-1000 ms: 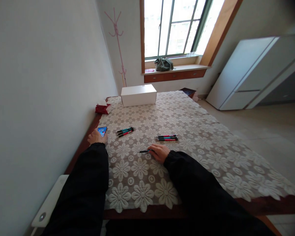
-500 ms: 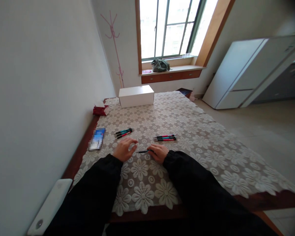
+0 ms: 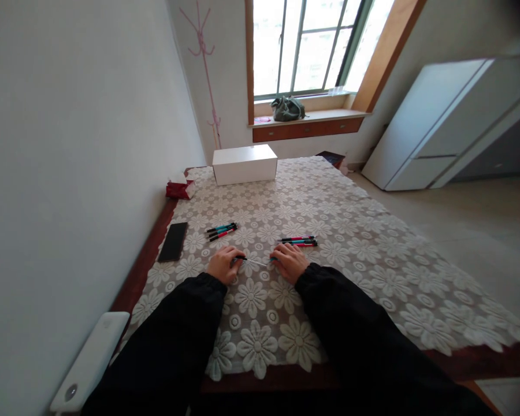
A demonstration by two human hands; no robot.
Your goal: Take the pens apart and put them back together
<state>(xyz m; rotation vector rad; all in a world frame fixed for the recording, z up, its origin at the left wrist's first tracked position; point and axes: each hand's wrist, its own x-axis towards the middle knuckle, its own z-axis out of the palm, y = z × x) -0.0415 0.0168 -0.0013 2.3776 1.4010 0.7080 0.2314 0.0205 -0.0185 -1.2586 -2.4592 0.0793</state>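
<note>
While both black-sleeved forearms rest on the lace tablecloth (image 3: 351, 231), the left hand (image 3: 223, 264) and right hand (image 3: 289, 262) meet over one pen (image 3: 255, 261). Pen lies roughly level between the hands, near the table's front, dark end at the left fingers, thin pale middle section exposed between them. Left fingers curled, pinching the dark end; right fingers curled together, pinching the other end. Whether the pen is one piece or pulled apart: cannot tell, too small.

Just beyond the right hand: group of pens with red and teal barrels (image 3: 298, 240), lying side by side, nearly touching the knuckles. Beyond the left hand, apart from it: second group of pens (image 3: 221, 231), slightly angled. Black phone (image 3: 173, 241), screen dark, flat near the table's left edge. Farther back: white rectangular box (image 3: 244, 163) and a red tissue pack (image 3: 178, 188) by the wall. Grey bag (image 3: 287, 108) on the window sill. White cabinet (image 3: 442, 127) at right, on the floor.
</note>
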